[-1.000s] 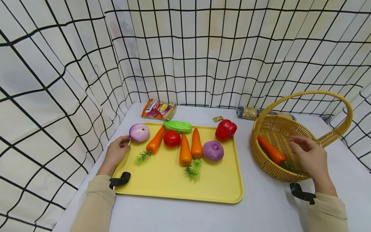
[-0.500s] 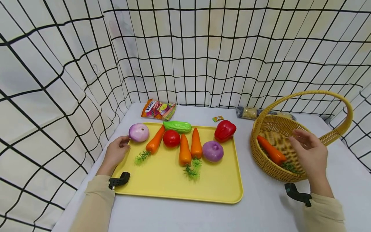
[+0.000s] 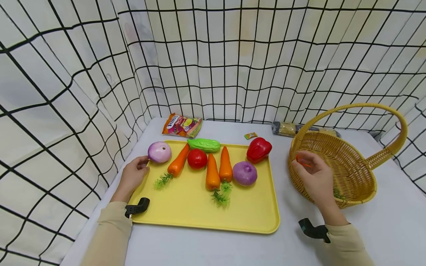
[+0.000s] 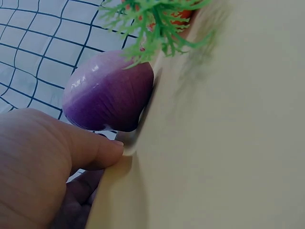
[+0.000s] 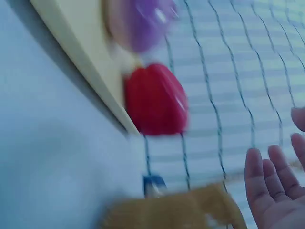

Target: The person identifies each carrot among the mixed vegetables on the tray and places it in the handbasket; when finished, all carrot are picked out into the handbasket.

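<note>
My left hand grips the left rim of a yellow tray. In the left wrist view its thumb lies over the rim beside a purple onion, with the other fingers below. My right hand hangs over the left side of a wicker basket, holding nothing. Its fingers are spread and relaxed in the right wrist view. Behind it, a carrot in the basket is mostly hidden. On the tray are several carrots, a tomato, a bell pepper and another onion.
A green bumpy gourd lies at the tray's back edge. Behind it are a candy bag, a small wrapped candy and a clear packet. The basket's tall handle arches up. Black-gridded white cloth walls the table.
My right hand has moved left, from over the middle of the basket to its left rim, now covering most of the carrot there. My left hand stays at the tray's rim.
</note>
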Action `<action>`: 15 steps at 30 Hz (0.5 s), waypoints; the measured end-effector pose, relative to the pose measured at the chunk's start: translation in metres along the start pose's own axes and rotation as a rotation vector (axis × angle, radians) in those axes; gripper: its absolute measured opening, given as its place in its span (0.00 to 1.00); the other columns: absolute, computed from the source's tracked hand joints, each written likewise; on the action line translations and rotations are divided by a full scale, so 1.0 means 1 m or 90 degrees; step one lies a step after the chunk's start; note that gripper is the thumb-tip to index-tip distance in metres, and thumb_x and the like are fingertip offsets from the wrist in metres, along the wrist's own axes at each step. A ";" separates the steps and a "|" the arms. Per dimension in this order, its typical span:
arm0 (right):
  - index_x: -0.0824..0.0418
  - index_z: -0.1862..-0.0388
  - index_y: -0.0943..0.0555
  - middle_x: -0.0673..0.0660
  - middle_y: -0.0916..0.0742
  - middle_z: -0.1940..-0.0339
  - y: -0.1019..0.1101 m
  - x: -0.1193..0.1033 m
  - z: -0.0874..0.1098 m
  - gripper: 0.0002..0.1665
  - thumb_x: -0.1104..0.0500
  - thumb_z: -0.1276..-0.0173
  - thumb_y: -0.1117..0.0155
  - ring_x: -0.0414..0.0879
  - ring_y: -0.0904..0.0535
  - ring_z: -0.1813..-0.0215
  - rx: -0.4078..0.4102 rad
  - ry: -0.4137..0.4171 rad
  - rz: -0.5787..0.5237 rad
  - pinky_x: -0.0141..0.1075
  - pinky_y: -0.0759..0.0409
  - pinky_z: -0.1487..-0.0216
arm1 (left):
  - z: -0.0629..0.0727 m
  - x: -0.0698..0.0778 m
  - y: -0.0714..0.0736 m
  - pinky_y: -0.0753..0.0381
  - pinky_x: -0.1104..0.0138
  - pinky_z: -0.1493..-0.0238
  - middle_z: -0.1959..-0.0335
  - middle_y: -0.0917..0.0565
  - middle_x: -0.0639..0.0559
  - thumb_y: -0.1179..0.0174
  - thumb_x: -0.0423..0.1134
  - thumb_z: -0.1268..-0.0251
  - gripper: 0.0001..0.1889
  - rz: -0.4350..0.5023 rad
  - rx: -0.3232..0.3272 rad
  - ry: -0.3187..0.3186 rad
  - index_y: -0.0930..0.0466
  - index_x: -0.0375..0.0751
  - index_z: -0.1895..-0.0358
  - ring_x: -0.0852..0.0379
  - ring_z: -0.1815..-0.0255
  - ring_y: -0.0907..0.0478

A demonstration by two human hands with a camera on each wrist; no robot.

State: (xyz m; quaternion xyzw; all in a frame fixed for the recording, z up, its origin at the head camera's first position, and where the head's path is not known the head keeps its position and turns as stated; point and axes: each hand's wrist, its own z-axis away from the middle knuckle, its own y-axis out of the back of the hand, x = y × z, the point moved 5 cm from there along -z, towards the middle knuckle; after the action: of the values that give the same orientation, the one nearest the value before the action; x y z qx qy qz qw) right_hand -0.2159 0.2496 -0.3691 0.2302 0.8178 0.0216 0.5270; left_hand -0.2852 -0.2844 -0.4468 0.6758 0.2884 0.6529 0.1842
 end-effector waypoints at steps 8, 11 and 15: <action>0.69 0.47 0.20 0.61 0.16 0.50 -0.055 -0.011 0.018 0.18 0.71 0.37 0.34 0.37 0.21 0.53 -0.107 0.059 -0.002 0.22 0.22 0.53 | 0.000 0.001 -0.002 0.30 0.52 0.45 0.41 0.25 0.32 0.51 0.32 0.29 0.22 0.003 -0.004 0.000 0.32 0.31 0.33 0.40 0.44 0.28; 0.67 0.48 0.20 0.62 0.16 0.49 -0.070 -0.020 0.022 0.17 0.68 0.36 0.33 0.46 0.20 0.50 -0.139 0.051 -0.020 0.25 0.22 0.52 | 0.001 0.000 -0.001 0.30 0.51 0.44 0.41 0.25 0.32 0.51 0.31 0.29 0.22 0.004 -0.003 -0.001 0.32 0.31 0.33 0.40 0.44 0.28; 0.63 0.48 0.19 0.59 0.15 0.48 -0.087 -0.029 0.023 0.17 0.59 0.34 0.32 0.52 0.19 0.48 -0.168 -0.005 -0.008 0.31 0.19 0.50 | 0.002 0.000 0.001 0.30 0.51 0.44 0.41 0.24 0.32 0.51 0.31 0.29 0.23 -0.002 0.000 0.002 0.32 0.31 0.33 0.39 0.44 0.28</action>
State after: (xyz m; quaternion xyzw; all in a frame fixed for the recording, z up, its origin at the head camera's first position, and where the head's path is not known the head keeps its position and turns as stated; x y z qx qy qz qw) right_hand -0.2168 0.1554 -0.3792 0.1542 0.8073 0.1248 0.5558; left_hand -0.2830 -0.2845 -0.4461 0.6744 0.2896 0.6536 0.1844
